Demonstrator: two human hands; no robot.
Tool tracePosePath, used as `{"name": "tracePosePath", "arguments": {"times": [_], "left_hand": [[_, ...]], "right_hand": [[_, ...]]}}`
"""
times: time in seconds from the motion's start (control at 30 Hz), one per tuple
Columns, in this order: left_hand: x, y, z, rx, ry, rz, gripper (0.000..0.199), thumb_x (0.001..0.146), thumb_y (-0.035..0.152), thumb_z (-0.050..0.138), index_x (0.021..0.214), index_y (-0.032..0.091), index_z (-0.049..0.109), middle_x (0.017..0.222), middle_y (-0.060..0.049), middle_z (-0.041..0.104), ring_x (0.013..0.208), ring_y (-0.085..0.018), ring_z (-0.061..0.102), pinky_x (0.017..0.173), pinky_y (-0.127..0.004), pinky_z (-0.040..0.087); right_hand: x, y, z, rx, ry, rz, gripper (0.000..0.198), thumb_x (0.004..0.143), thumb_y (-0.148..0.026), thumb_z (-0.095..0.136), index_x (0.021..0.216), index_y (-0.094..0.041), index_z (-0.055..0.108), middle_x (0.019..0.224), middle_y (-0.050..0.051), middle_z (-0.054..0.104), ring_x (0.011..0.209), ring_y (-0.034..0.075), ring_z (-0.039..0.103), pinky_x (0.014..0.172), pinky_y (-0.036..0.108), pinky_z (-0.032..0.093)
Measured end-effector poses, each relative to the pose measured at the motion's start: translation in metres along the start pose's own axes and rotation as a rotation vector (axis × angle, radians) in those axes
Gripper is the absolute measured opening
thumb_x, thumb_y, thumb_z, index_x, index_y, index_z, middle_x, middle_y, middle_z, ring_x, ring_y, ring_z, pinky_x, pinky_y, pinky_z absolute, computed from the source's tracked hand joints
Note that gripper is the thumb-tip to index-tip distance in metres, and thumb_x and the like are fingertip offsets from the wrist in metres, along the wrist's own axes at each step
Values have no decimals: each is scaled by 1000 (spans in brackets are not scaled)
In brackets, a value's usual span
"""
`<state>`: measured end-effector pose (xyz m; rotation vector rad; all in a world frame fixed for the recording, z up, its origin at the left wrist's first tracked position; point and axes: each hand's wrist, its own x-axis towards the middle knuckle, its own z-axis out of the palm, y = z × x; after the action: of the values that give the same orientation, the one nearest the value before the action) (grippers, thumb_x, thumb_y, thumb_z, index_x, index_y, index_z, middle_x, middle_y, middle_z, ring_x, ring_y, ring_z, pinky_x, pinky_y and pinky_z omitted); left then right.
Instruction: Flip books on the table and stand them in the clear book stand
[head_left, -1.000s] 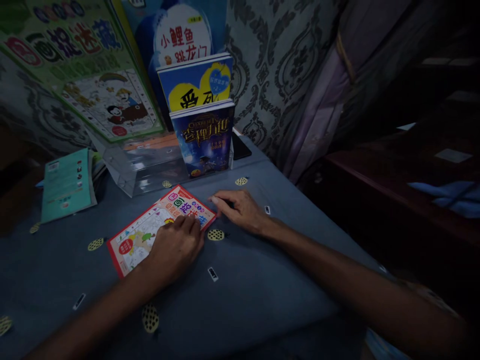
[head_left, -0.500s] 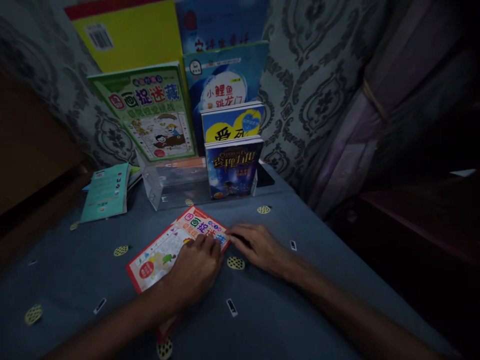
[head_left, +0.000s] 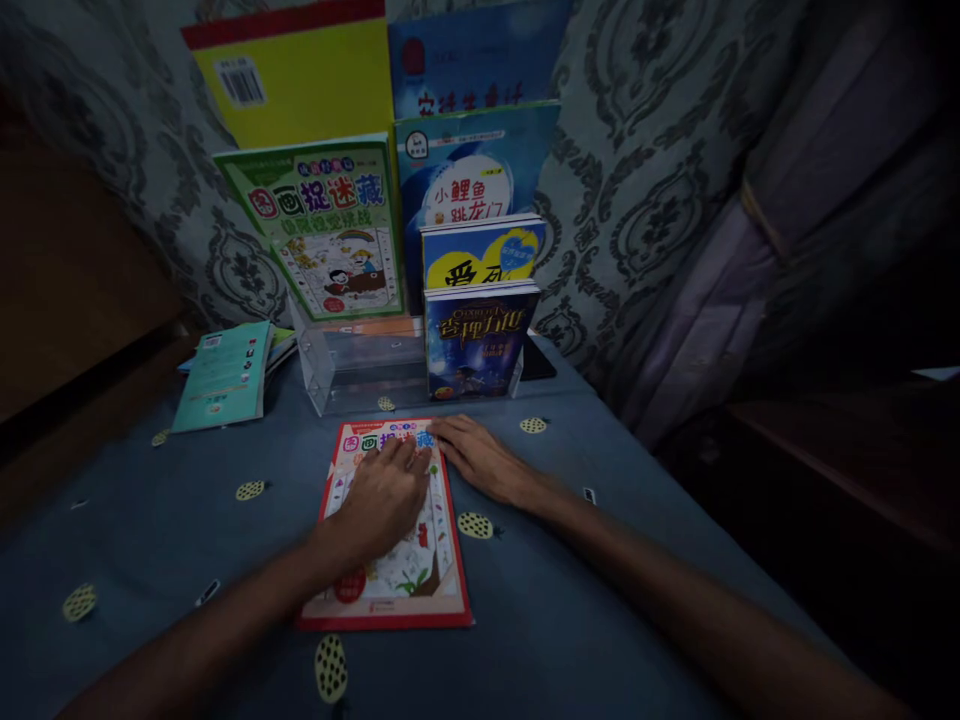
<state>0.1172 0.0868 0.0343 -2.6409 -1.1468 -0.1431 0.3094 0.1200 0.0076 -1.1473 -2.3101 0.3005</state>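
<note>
Red book [head_left: 427, 590], earlier slanted, now lies nearly square to the stand [head_left: 367, 385]. Its top right corner, with the right hand [head_left: 480, 460] at it, sits nearer the stand. Lower right portion, previously covered by the left arm [head_left: 247, 592], is exposed.

Red-bordered book [head_left: 427, 545]: cover partly masked by both hands.
Left hand [head_left: 390, 495] lies over mid-cover, artwork beneath unseen; right hand [head_left: 484, 460] hides the top right corner. Small print at the book's foot too fine to read. Left forearm [head_left: 225, 625] and right forearm [head_left: 675, 590] run off below, either side of it. Beyond the book: yellow book [head_left: 315, 75] and topmost blue book [head_left: 480, 60] cropped above; blue-and-yellow book [head_left: 465, 255] loses its lower part behind dark blue book [head_left: 480, 340]. Well right of it, a dark red shape [head_left: 840, 475], too dim to identify.
</note>
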Motion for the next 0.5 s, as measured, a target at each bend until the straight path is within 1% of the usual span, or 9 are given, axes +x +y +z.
{"name": "tracePosePath", "arguments": {"times": [0.1,0.17,0.23,0.3,0.37,0.43,0.5], "left_hand": [[0,-4,3,-46,32,9,30,98,20,45,125,13,57,122,-15,63,112,-30,57,89,-47,50],[-3,-5,1,-76,34,45,30,98,20,45,124,13,57,121,-14,63,113,-30,56,91,-47,49],[-6,-4,-4,-93,18,108,27,98,18,45,120,13,60,120,-14,64,113,-29,57,93,-46,48],[-11,0,-11,-102,-29,187,24,98,16,44,113,11,63,117,-14,65,109,-27,59,93,-44,48],[-18,5,-22,-111,-100,268,23,99,19,45,107,10,65,112,-14,66,104,-26,61,91,-42,50],[-27,10,-32,-127,-160,339,25,99,27,47,104,10,65,109,-14,67,101,-26,62,87,-41,53],[-36,13,-40,-138,-190,397,32,98,38,52,104,10,65,112,-15,66,102,-27,62,84,-40,54]], "right_hand": [[7,7,6,-21,-15,31,36,100,-25,40,128,-18,61,131,13,63,122,26,56,106,47,43],[6,11,10,-39,-26,58,39,101,-29,39,134,-19,57,140,13,57,130,25,50,110,49,38],[4,13,13,-48,-42,72,42,101,-31,38,138,-18,53,145,13,53,135,24,46,112,49,34],[3,14,14,-59,-65,69,44,102,-33,37,141,-18,50,149,12,50,138,24,43,114,49,31],[2,13,14,-69,-72,81,44,102,-34,36,141,-18,50,150,11,48,139,24,41,115,49,30],[3,11,13,-80,-76,102,44,102,-34,36,141,-19,50,150,10,48,140,24,40,114,49,30],[4,8,12,-91,-82,119,44,102,-34,37,141,-18,50,151,10,48,141,24,40,114,50,30]]}}
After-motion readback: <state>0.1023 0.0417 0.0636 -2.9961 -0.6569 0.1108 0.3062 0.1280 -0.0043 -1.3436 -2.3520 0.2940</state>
